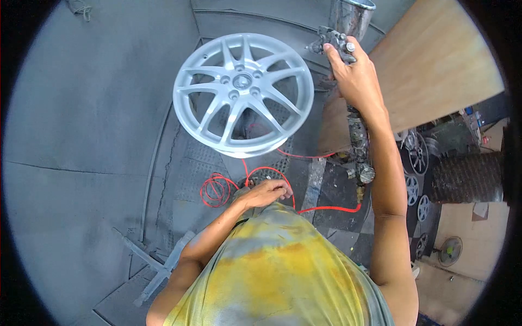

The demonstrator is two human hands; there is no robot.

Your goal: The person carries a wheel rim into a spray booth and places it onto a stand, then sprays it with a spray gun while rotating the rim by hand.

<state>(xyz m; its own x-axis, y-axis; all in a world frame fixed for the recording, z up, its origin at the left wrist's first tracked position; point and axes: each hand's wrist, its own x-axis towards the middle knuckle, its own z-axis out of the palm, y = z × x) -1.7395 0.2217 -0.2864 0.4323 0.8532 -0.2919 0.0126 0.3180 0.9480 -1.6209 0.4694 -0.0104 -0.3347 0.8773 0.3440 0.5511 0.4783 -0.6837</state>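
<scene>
My right hand [359,79] is raised at the upper right, its fingers wrapped round a paint-crusted spray gun [333,42]. A metal cup [354,19] sits on top of the gun. Below my hand hangs a dark, crusted fitting [358,136] with a round knob or gauge, joined to a red hose [331,208]. Left of the gun, apart from it, is a pale silver alloy wheel [242,81] with paired spokes, facing me; its support is hidden. My left hand [266,193] rests against my paint-stained shirt below the wheel, fingers curled together, apparently holding nothing.
Grey coated walls [81,119] close in on the left. A brown board [429,70] stands at the right. Red hose coils [217,191] lie on the floor. A metal stand [160,271] is at lower left. Farther right are several wheels [412,190] and a fan [450,251].
</scene>
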